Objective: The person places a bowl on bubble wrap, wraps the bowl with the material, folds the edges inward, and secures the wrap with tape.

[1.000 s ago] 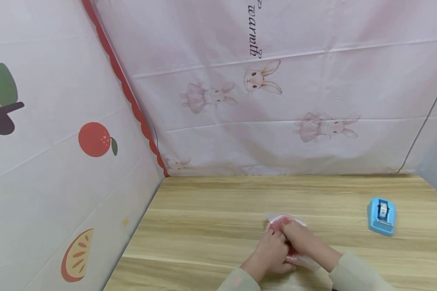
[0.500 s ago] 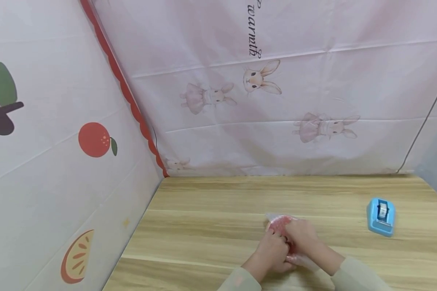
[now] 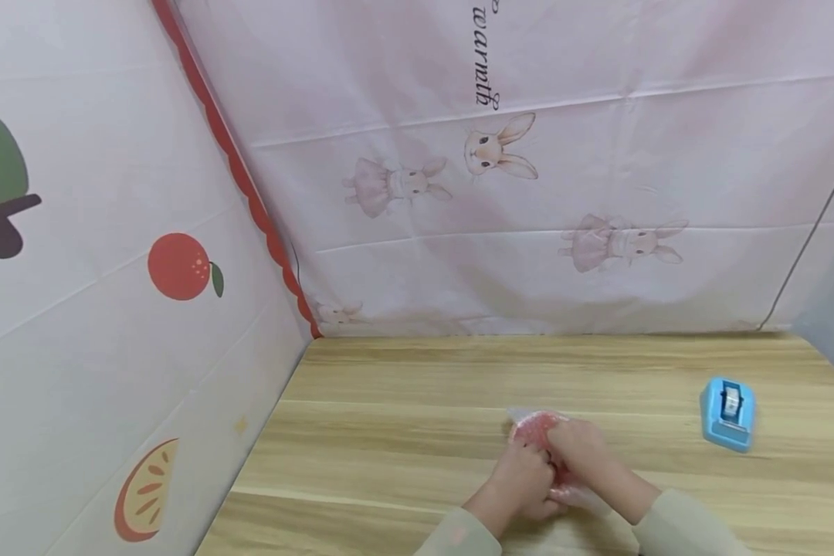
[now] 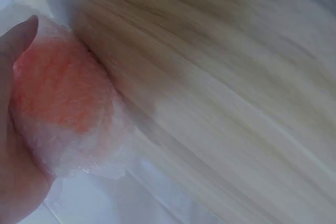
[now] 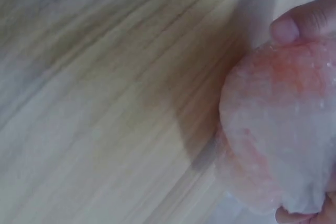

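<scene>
In the head view a rounded red-pink thing in clear bubble wrap (image 3: 538,427) sits low on the table, a loose corner of film sticking out at its far side. My left hand (image 3: 526,472) holds its near left side, fingers curled. On the right, my right hand (image 3: 581,449) grips the bundle, and the two hands nearly meet over it. The left wrist view shows the wrapped bundle (image 4: 63,90) beside my left hand (image 4: 18,177). In the right wrist view, the thumb and fingers of my right hand (image 5: 307,22) hold the wrap. What is inside cannot be made out.
A light-blue tape dispenser (image 3: 728,415) with a roll in it stands to the right on the wood-grain table (image 3: 389,432). Behind is a pink rabbit-print cloth (image 3: 417,278); a white fruit-print cloth (image 3: 97,332) borders the left side.
My right hand has shifted slightly right across the bundle, leaving more of its red top uncovered. The left hand keeps its hold almost unmoved.
</scene>
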Available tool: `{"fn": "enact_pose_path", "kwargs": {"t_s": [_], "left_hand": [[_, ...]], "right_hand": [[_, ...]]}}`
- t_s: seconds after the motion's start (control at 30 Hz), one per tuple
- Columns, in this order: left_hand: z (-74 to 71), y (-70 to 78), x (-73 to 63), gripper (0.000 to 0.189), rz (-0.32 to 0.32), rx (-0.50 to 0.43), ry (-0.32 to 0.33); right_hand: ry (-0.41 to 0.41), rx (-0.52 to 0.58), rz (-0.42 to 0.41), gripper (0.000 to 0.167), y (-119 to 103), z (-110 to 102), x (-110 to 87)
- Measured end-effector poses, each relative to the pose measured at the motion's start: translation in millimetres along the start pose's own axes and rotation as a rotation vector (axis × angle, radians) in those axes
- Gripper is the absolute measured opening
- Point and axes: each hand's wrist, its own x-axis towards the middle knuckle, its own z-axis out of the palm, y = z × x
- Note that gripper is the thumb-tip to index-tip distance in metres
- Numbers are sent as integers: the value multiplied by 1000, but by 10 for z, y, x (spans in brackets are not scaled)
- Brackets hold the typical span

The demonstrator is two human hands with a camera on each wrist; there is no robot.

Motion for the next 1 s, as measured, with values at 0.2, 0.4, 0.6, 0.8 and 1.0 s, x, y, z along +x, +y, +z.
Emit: {"fn": "enact_pose_path", "kwargs": {"t_s": [0.2,0.4,0.6,0.8,1.0], "left_hand": [[-23,6,35,46,-24,16,-35],[-17,14,47,51,-27,7,-74],[-21,6,35,54,-21,12,-91],[67,-24,-43,47,21,45,63],[120,-62,-137,44,64,48,189]], "right_hand": [[-28,21,15,30,18,15,0],[89,262,-29,29,139,-13,-68],[275,559,133,22,282,-99,-235],[408,587,266,21,410,-54,-433],[382,629,339,20,468,-74,-607]]}}
